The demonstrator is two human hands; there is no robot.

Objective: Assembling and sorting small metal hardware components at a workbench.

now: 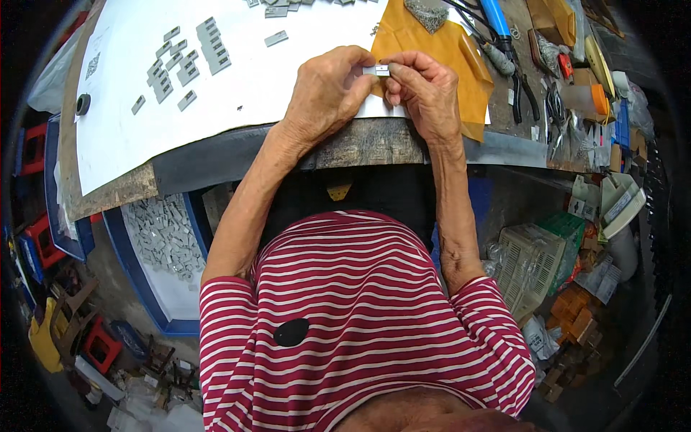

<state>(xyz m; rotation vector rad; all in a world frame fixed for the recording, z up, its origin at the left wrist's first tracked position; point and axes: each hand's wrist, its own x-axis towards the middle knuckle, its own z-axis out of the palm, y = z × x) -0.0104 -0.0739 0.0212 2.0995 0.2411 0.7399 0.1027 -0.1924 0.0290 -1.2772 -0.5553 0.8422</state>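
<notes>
Above the table's front edge, my two hands meet over a small grey metal block [381,70]. My left hand [325,92] pinches its left end between thumb and fingers. The thumb and forefinger of my right hand [430,95] close on its right end; whether they also hold something tiny, I cannot tell. To the left, similar grey blocks [213,45] lie in rows and loose on white sheeting [137,137]. One single block [276,38] rests nearer my left hand. Under my right hand spreads a yellow-brown paper sheet [461,86], with a heap of tiny metal pieces [427,14] on it.
Blue-handled pliers [497,21] and black-handled pliers [529,97] lie at the right. A black ring [83,104] sits near the table's left edge. Below the table, a blue tray [155,306] holds many grey pieces. A pale crate [529,263] stands at lower right.
</notes>
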